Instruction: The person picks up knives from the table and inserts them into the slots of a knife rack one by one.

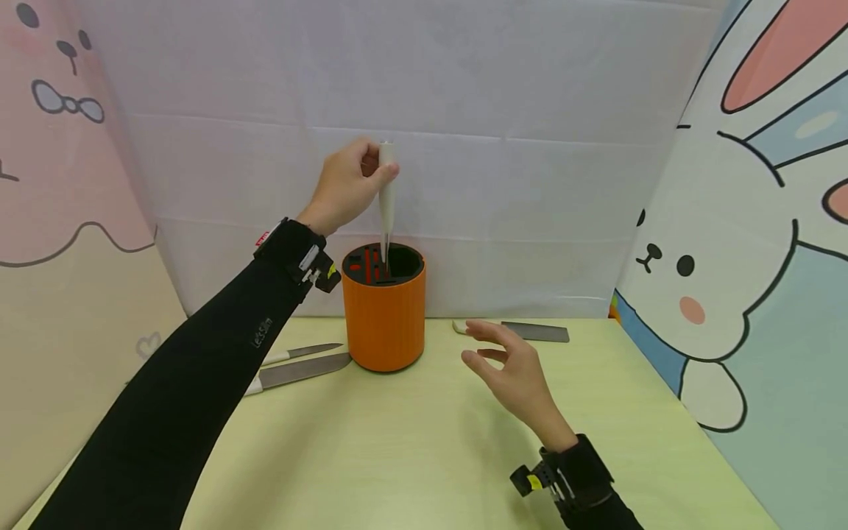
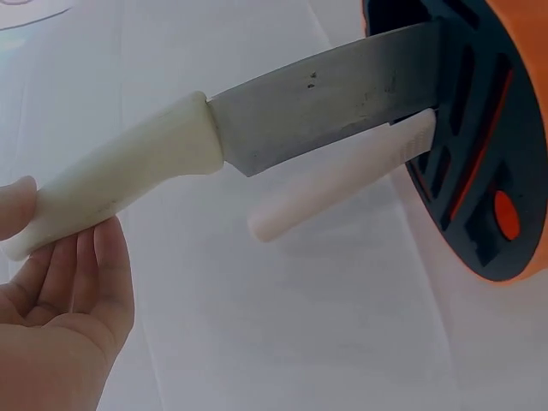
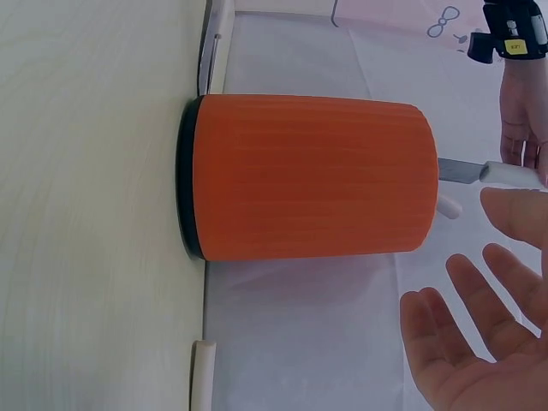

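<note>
In the head view an orange knife block point(image 1: 384, 324) with a black slotted top stands upright near the back of the table. My left hand point(image 1: 347, 184) pinches the end of a knife's white handle point(image 2: 128, 175) between thumb and fingers, above the block. The knife's blade point(image 2: 330, 94) points down, its tip end inside the top and hidden. Beside that blade, another white handle point(image 2: 342, 180) sticks out of the block. My right hand point(image 1: 517, 375) hovers right of the block, fingers apart and loosely bent, holding nothing.
Left of the block, a large knife point(image 1: 305, 371) and a smaller knife point(image 1: 314, 350) lie on the pale table point(image 1: 397, 456). A broad-bladed knife point(image 1: 539, 332) lies behind my right hand, its white handle partly covered. A white sheet point(image 1: 530, 191) hangs close behind the block.
</note>
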A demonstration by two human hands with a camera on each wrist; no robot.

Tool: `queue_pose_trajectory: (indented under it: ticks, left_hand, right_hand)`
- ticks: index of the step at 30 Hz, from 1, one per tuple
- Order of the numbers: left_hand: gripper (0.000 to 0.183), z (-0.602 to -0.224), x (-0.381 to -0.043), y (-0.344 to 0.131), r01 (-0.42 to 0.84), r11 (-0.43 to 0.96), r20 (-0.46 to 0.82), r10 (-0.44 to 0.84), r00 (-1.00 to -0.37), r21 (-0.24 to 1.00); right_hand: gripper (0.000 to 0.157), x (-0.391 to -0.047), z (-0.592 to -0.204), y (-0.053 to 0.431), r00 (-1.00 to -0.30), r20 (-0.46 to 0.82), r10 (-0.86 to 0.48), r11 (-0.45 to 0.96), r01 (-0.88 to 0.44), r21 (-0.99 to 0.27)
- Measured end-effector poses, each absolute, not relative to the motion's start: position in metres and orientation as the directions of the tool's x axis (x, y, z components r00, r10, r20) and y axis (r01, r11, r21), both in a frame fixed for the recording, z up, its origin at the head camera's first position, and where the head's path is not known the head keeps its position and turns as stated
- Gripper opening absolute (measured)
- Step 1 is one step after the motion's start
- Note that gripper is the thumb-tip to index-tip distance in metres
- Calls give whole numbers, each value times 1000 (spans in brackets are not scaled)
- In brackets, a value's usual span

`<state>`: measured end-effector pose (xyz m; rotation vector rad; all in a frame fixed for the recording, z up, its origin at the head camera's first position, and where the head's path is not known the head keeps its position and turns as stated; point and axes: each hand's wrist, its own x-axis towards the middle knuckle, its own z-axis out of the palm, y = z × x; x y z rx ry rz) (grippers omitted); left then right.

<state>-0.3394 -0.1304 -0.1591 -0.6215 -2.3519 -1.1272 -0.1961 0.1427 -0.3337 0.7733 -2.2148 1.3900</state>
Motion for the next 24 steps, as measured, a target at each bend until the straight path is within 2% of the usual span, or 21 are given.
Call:
queue_pose_trajectory:
  ticks: [17, 24]
  left_hand:
    - [31, -187, -343, -131, 582, 558, 569, 224, -792, 591]
    - [31, -198, -340, -133, 563, 563, 540, 230, -810, 605]
  right_hand:
    - [39, -197, -334, 143, -764, 601, -233, 340, -643, -686]
    - [39, -196, -335, 142, -765, 599, -236, 343, -642, -685]
